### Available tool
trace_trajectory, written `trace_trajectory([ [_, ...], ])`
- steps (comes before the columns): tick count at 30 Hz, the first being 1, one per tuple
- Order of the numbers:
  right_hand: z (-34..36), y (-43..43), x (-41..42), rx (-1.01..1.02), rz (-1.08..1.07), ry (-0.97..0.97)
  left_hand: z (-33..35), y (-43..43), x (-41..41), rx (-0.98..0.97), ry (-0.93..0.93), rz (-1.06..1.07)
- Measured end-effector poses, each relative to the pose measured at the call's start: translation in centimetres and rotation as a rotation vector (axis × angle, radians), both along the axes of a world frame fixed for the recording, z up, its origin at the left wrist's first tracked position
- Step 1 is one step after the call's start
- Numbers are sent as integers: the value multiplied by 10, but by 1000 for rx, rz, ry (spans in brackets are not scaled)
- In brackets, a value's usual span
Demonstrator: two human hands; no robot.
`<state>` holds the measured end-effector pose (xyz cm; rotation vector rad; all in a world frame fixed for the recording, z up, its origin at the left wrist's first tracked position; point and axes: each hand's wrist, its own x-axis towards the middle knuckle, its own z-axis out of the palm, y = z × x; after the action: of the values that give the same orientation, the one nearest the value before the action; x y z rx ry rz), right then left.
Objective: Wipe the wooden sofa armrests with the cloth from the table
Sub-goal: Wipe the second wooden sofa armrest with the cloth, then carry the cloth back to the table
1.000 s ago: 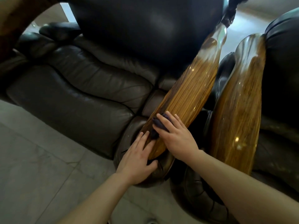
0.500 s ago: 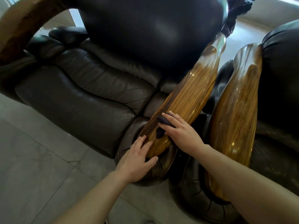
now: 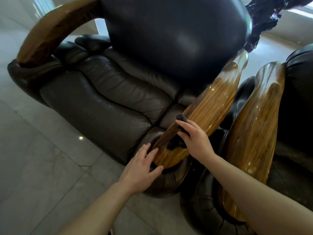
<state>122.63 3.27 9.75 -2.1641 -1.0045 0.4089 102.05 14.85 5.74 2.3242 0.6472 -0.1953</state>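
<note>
Right hand [image 3: 194,141] pressing the dark cloth [image 3: 175,143] flat on the glossy wooden armrest [image 3: 211,106], fingers closed over it, left hand [image 3: 140,168] open, fingers spread, braced on the armrest's near end beside the cloth, second armrest [image 3: 254,133] just right of the right forearm

Both forearms and hands [image 3: 140,170] are bare, sleeveless.

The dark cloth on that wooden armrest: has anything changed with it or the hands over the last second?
The right hand has slid the dark cloth a little way up the wooden armrest, so more cloth now shows below the fingers. The left hand stayed braced at the armrest's front end, and the neighbouring armrest is untouched. Nothing was let go.
</note>
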Motion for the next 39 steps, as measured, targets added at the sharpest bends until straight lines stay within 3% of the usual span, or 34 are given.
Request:
trace_trajectory([
  [19, 56, 94, -121, -193, 387, -68, 58, 45, -151, 232, 18, 395],
  [39, 75, 183, -438, -203, 762, 77, 72, 46, -482, 270, 117, 806],
])
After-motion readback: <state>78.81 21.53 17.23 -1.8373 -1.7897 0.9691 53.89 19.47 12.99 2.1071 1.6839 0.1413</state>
